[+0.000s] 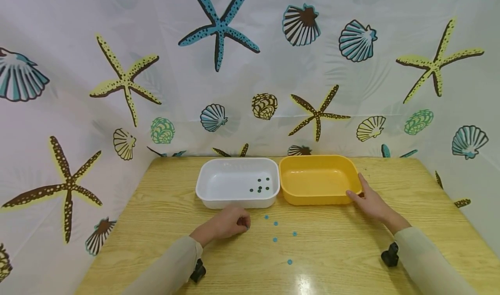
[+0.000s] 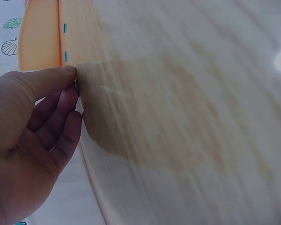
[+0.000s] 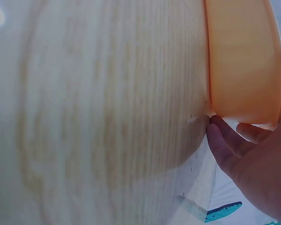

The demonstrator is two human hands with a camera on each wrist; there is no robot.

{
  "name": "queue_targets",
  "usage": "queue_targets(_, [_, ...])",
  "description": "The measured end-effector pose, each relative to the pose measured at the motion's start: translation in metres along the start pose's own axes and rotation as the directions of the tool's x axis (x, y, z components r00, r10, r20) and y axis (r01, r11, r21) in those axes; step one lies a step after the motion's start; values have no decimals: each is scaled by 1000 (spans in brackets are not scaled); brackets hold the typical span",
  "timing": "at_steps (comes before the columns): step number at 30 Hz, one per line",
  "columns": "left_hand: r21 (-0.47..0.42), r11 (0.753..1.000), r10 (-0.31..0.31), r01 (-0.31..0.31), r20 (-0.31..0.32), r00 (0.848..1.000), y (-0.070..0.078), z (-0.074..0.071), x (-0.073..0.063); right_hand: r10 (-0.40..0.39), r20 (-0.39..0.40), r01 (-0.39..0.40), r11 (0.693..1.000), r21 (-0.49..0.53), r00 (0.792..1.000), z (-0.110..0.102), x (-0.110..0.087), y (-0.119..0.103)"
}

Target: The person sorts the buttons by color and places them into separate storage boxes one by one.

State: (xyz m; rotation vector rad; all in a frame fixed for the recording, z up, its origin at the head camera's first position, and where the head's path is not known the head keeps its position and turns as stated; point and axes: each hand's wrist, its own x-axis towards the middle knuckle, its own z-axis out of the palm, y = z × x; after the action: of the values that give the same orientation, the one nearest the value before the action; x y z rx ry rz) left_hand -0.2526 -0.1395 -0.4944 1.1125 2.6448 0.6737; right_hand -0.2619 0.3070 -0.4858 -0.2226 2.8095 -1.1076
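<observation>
My left hand [image 1: 228, 223] is low over the table in front of the white tub [image 1: 238, 202], fingers curled. Between its thumb and index finger it pinches a small blue button [image 1: 247, 228], mostly covered by the fingertips. Several similar flat blue buttons [image 1: 275, 223] lie scattered to the right of that hand. Inside the white tub, several dark green buttons [image 1: 260, 188] are toward the right side. My right hand [image 1: 373, 204] holds the yellow tub [image 1: 316, 200] at its right end, thumb at the front corner and fingers along the end wall [image 3: 246, 61].
Both tubs stand side by side toward the back of the wooden table [image 1: 336, 256]. A white curtain [image 1: 250, 82] printed with starfish and shells hangs behind the table and along both sides. Black wrist devices [image 1: 390, 255] are on both forearms.
</observation>
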Motion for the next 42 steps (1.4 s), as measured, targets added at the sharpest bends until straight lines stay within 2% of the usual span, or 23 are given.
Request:
queue_targets(6, [-22, 1000, -10, 11, 18, 1000, 3, 1, 1, 0, -3, 0, 1000, -1, 1000, 1, -3, 1])
queue_targets(13, [-92, 995, -38, 41, 31, 999, 24, -10, 12, 12, 1, -12, 1000, 10, 1000, 2, -5, -3])
queue_targets(18, [-168, 986, -2, 8, 39, 999, 42, -20, 23, 20, -1, -20, 1000, 21, 1000, 2, -3, -1])
queue_targets(22, [-191, 981, 23, -24, -8, 1000, 55, -33, 34, 24, -2, -24, 999, 29, 1000, 2, -3, 0])
queue_targets(26, [-203, 979, -12, -2, -70, 997, 62, -45, 49, 35, -6, -34, 998, 43, 999, 0, -3, 0])
queue_targets(31, [-242, 969, -77, 44, -127, 989, 61, -51, 68, 31, 8, -31, 996, 82, 999, -1, -3, 1])
queue_targets(38, [-282, 953, -154, 107, -152, 976, 58, -50, 94, 32, 46, -39, 988, 148, 998, -3, -1, -1])
queue_targets(42, [-298, 947, -179, 123, -166, 970, 57, -47, 105, 44, 55, -51, 988, 146, 998, -5, 2, -1])
